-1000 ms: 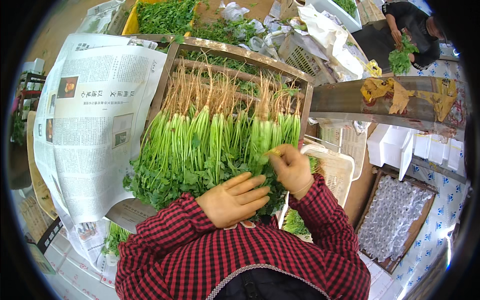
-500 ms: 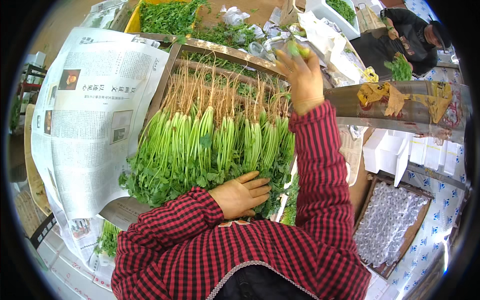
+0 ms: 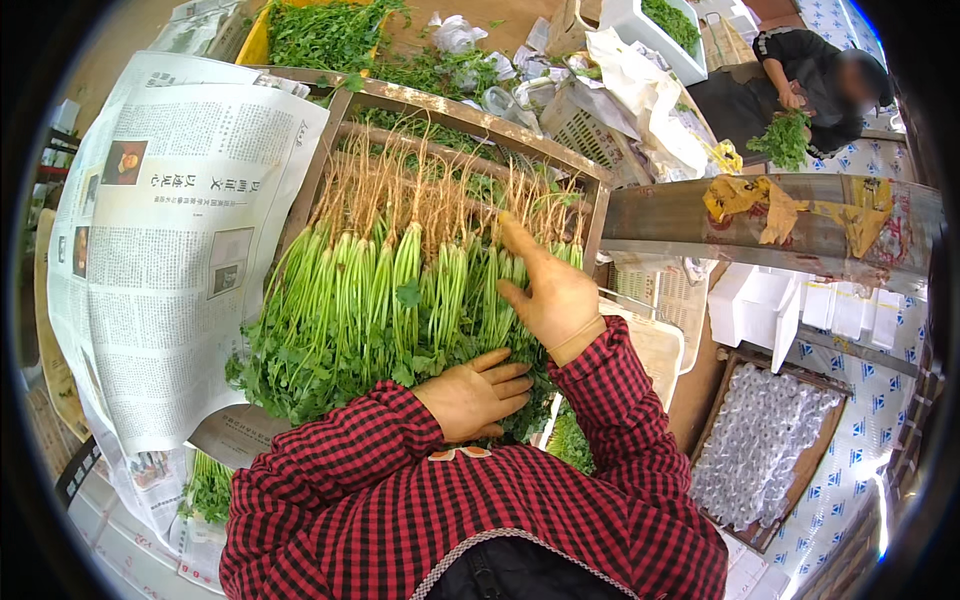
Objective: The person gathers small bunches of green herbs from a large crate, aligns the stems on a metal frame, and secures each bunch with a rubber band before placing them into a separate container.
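Rows of coriander with green stalks and brown roots lie across a wooden-framed rack, roots away from me and leaves toward me. My left hand rests palm down on the leaves, its fingers out and slightly apart. Over the right part of the rows is my right hand. Its index finger stretches toward the roots and its thumb lies apart on the stalks, so it looks open; its other fingers are mostly hidden.
Newspaper sheets hang over the rack's left side. A metal beam with torn yellow tape runs rightward. Beyond are a yellow crate of greens, plastic scraps and a white foam box. A co-worker holds greens at far right.
My right hand has come back from beyond the rack's far right corner, where it held something small and green, down onto the coriander. My left hand stays on the leaves.
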Available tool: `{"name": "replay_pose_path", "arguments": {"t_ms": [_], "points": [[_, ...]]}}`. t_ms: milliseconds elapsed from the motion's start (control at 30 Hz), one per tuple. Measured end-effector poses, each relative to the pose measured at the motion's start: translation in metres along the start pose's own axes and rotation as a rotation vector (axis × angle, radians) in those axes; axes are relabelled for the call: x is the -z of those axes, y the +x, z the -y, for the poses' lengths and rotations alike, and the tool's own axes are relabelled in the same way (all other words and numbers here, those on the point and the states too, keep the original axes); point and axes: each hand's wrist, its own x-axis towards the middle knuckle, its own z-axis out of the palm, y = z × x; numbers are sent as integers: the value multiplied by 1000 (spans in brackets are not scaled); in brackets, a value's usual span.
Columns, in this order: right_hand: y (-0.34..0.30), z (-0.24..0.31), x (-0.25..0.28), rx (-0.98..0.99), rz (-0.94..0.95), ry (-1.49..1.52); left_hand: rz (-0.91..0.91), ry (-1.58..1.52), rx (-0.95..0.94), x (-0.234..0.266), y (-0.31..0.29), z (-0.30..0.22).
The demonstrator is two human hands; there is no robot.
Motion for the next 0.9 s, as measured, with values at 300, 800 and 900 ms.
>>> {"name": "replay_pose_path", "arguments": {"t_ms": [300,800,900], "points": [[-13,-4,-13,78,-183,66,-38,12,-25,1,1,-1],[-86,10,66,-351,353,689,-454,-518,275,43,6,13],[-98,1,111,-181,320,989,-326,-417,264,33,9,17]]}}
